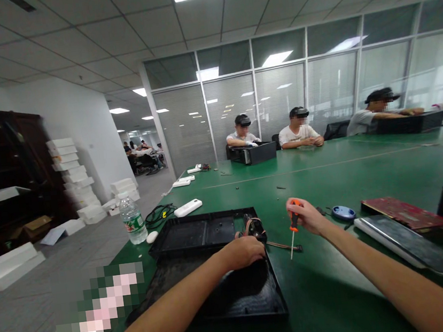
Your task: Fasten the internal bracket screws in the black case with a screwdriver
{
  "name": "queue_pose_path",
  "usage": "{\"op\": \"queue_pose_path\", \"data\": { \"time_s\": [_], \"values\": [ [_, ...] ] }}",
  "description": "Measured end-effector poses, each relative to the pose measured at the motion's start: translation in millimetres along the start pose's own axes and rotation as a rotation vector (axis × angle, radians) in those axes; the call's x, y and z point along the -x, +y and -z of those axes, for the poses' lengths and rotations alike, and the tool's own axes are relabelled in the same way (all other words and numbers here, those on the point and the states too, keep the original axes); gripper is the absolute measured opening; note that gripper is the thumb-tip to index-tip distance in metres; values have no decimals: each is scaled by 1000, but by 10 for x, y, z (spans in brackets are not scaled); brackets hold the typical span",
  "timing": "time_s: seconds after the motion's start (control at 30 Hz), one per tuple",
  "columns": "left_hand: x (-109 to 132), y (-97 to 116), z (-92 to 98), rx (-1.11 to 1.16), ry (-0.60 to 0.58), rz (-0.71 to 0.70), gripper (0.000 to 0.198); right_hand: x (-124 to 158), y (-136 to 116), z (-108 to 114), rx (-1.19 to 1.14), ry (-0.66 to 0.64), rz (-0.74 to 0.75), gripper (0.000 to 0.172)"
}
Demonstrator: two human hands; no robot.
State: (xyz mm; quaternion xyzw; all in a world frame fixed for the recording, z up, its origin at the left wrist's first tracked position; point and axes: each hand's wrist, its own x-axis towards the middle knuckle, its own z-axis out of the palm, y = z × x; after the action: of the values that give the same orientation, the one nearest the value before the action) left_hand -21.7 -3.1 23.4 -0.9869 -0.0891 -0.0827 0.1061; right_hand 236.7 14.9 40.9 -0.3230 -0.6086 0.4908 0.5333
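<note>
In my right hand point(308, 217) is a screwdriver point(294, 216) with an orange and black handle. Its thin metal shaft points down over the green table, apart from the casing. My left hand point(245, 252) reaches over the open black casing point(238, 301), near its right edge, with fingers curled downward. Whatever those fingers may pinch is hidden beneath them. Just beyond them, a bundle of thin brown and black wires point(253, 226) sits at the casing's right side. One cable with a dark connector point(296, 248) trails onto the table between my hands.
A water bottle point(133, 220), a black cable point(158, 214) and a white device point(188, 208) lie left. On the right are a blue round dish point(343, 212), a red circuit board point(407, 213) and a flat silver device point(408, 242). Several people sit across the green table point(327, 174).
</note>
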Motion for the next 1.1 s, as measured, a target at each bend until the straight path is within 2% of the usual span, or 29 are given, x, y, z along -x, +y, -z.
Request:
{"op": "queue_pose_path", "data": {
  "time_s": [0.17,0.37,0.5,0.67,0.8,0.93,1.1],
  "values": [
    [-4,35,26,-36,-47,51,11,53,34,-168,225,145,97,34],
    [-8,95,52,-143,-51,138,10,133,48,-289,503,136,258,31],
    [-6,89,56,-159,-46,174,15,125,79,-252,551,122,286,30],
    [0,52,26,-120,0,220,21,135,87,-242,552,209,301,29],
    [-18,36,0,-125,-7,257,25,164,52,-269,608,243,365,28],
    [-30,48,-17,-97,6,306,27,188,-5,-308,724,225,430,26],
    [-14,71,-10,-63,14,311,28,234,-58,-367,817,140,458,25]
  ]
}}
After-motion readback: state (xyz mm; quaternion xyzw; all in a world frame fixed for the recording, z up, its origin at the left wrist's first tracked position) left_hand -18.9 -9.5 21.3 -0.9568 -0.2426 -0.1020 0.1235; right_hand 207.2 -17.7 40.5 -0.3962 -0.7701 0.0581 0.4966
